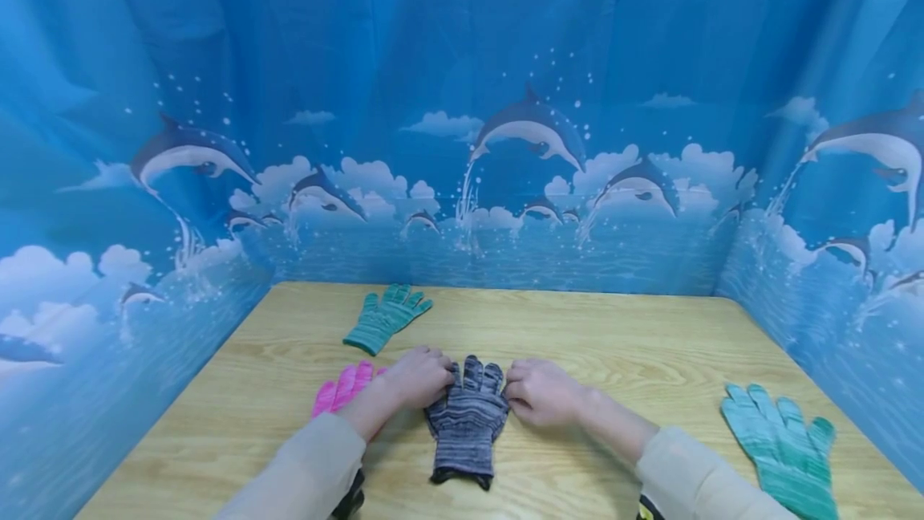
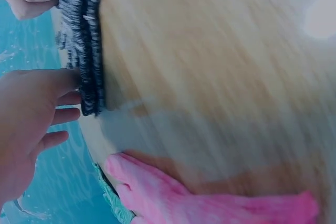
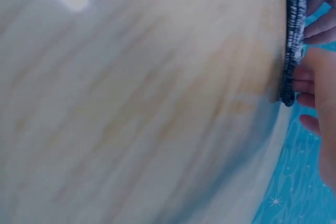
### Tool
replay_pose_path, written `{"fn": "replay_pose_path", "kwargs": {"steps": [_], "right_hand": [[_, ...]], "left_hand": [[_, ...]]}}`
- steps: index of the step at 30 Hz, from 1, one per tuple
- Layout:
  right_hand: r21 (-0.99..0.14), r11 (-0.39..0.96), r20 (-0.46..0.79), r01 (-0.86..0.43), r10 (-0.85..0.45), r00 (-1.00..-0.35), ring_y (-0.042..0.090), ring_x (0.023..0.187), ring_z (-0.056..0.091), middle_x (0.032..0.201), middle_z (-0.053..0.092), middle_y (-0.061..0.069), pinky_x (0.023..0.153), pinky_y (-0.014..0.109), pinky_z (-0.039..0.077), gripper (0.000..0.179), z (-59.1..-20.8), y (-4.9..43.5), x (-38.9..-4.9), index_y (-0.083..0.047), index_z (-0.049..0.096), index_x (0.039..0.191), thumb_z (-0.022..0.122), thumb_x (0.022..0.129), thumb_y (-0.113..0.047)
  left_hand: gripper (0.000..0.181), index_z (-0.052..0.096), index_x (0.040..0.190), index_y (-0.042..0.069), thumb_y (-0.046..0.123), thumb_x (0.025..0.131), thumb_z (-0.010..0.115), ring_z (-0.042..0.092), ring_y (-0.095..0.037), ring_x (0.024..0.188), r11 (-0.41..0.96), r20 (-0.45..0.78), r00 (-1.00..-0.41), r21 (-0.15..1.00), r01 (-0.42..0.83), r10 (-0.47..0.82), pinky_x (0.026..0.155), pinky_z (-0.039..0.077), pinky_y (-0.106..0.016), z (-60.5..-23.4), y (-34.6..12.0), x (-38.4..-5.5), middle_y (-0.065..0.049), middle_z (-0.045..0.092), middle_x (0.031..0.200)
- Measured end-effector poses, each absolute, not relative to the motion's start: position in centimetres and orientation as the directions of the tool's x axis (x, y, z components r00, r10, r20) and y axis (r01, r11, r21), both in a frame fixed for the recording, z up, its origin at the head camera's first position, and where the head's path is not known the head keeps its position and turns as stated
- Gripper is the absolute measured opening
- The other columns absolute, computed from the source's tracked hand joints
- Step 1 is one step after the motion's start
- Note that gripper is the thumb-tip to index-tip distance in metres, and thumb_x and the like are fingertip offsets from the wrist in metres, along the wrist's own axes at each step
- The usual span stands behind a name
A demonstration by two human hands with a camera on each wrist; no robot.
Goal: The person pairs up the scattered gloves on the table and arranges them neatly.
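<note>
A grey-and-black striped knit glove (image 1: 468, 424) lies on the table between my two hands, its fingers pointing away and its dark cuff toward me. My left hand (image 1: 419, 378) pinches it at its left edge, near the fingers. On the opposite edge my right hand (image 1: 541, 393) pinches it with curled fingers. From the side, in the left wrist view, the striped glove (image 2: 84, 35) shows a layered edge, with my left thumb and finger against it. The right wrist view shows my right fingertips (image 3: 303, 85) at the same glove (image 3: 290, 72).
A pink glove (image 1: 345, 390) lies left, partly hidden by my left forearm. One green glove (image 1: 388, 318) rests at the back left, another green glove (image 1: 783, 448) at the front right. A blue dolphin-print curtain (image 1: 462, 103) surrounds the wood-grain table (image 1: 613, 327).
</note>
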State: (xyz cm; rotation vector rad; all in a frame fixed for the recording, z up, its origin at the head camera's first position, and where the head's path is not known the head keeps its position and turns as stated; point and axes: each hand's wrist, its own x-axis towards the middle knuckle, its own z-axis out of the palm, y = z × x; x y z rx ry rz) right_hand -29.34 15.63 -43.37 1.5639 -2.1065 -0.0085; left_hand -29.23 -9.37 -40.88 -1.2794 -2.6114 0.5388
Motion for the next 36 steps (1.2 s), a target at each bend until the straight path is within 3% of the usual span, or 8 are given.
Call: {"fn": "replay_pose_path", "kwargs": {"steps": [2, 8, 12, 16, 24, 32, 36], "right_hand": [[0.236, 0.393, 0.42, -0.889, -0.866, -0.272, 0.009, 0.068, 0.052, 0.071, 0.058, -0.006, 0.064, 0.022, 0.045, 0.004, -43.0, 15.4, -29.3, -0.014, 0.066, 0.071, 0.068, 0.074, -0.011], [0.018, 0.664, 0.428, -0.747, -0.681, -0.595, 0.013, 0.071, 0.055, 0.076, 0.063, -0.003, 0.061, 0.025, 0.047, 0.002, -42.1, 13.5, -29.3, -0.011, 0.07, 0.078, 0.069, 0.077, -0.013], [-0.05, 0.759, 0.399, -0.649, -0.58, -0.71, 0.018, 0.077, 0.057, 0.082, 0.064, 0.0, 0.063, 0.031, 0.049, 0.012, -42.2, 12.3, -29.5, -0.011, 0.07, 0.086, 0.073, 0.076, -0.018], [-0.057, 0.773, 0.389, -0.632, -0.566, -0.727, 0.021, 0.077, 0.058, 0.082, 0.063, 0.003, 0.063, 0.036, 0.049, 0.014, -42.9, 11.6, -29.8, -0.01, 0.069, 0.087, 0.072, 0.075, -0.016], [-0.009, 0.74, 0.482, -0.673, -0.586, -0.651, 0.018, 0.072, 0.057, 0.076, 0.06, 0.0, 0.063, 0.032, 0.048, 0.009, -43.8, 11.5, -30.1, -0.012, 0.07, 0.08, 0.068, 0.074, -0.005], [-0.136, 0.77, 0.501, -0.623, -0.489, -0.714, 0.016, 0.068, 0.06, 0.074, 0.06, -0.003, 0.056, 0.031, 0.048, 0.011, -43.0, 12.1, -30.1, -0.012, 0.069, 0.076, 0.068, 0.071, -0.003], [-0.14, 0.771, 0.467, -0.621, -0.502, -0.728, 0.017, 0.068, 0.059, 0.074, 0.06, -0.002, 0.056, 0.031, 0.048, 0.012, -43.1, 12.4, -30.0, -0.012, 0.069, 0.076, 0.068, 0.07, -0.002]], "left_hand": [[0.014, 0.072, 0.094, 0.02, 0.027, 0.086, 0.063, 0.057, -0.014, 0.085, 0.567, 0.024, -0.603, -0.372, 0.735, 0.798, 0.075, 0.044, -0.03, -40.6, -9.3, -29.3, 0.002, 0.063, 0.091], [0.013, 0.072, 0.092, 0.017, 0.014, 0.084, 0.061, 0.058, -0.015, 0.078, 0.572, 0.105, -0.568, -0.289, 0.768, 0.816, 0.066, 0.042, -0.032, -39.5, -8.8, -30.0, 0.002, 0.062, 0.082], [0.019, 0.071, 0.1, 0.019, 0.013, 0.088, 0.057, 0.059, -0.015, 0.088, 0.573, 0.051, -0.587, -0.295, 0.764, 0.808, 0.075, 0.045, -0.034, -39.3, -8.1, -30.4, 0.003, 0.065, 0.091], [0.019, 0.07, 0.103, 0.023, 0.02, 0.09, 0.056, 0.058, -0.014, 0.096, 0.536, -0.014, -0.573, -0.336, 0.774, 0.819, 0.083, 0.044, -0.033, -39.9, -7.6, -30.5, 0.005, 0.065, 0.101], [0.007, 0.069, 0.086, 0.027, 0.032, 0.084, 0.065, 0.055, -0.011, 0.08, 0.52, -0.014, -0.566, -0.379, 0.766, 0.824, 0.071, 0.042, -0.029, -40.7, -7.2, -30.4, 0.011, 0.063, 0.085], [0.009, 0.069, 0.087, 0.026, 0.033, 0.084, 0.065, 0.054, -0.01, 0.08, 0.523, -0.037, -0.582, -0.397, 0.754, 0.812, 0.072, 0.041, -0.029, -40.6, -6.9, -30.3, 0.01, 0.062, 0.086], [0.009, 0.069, 0.086, 0.025, 0.033, 0.084, 0.065, 0.053, -0.01, 0.079, 0.517, -0.036, -0.579, -0.407, 0.753, 0.815, 0.07, 0.04, -0.028, -40.5, -6.9, -30.2, 0.01, 0.062, 0.085]]}}
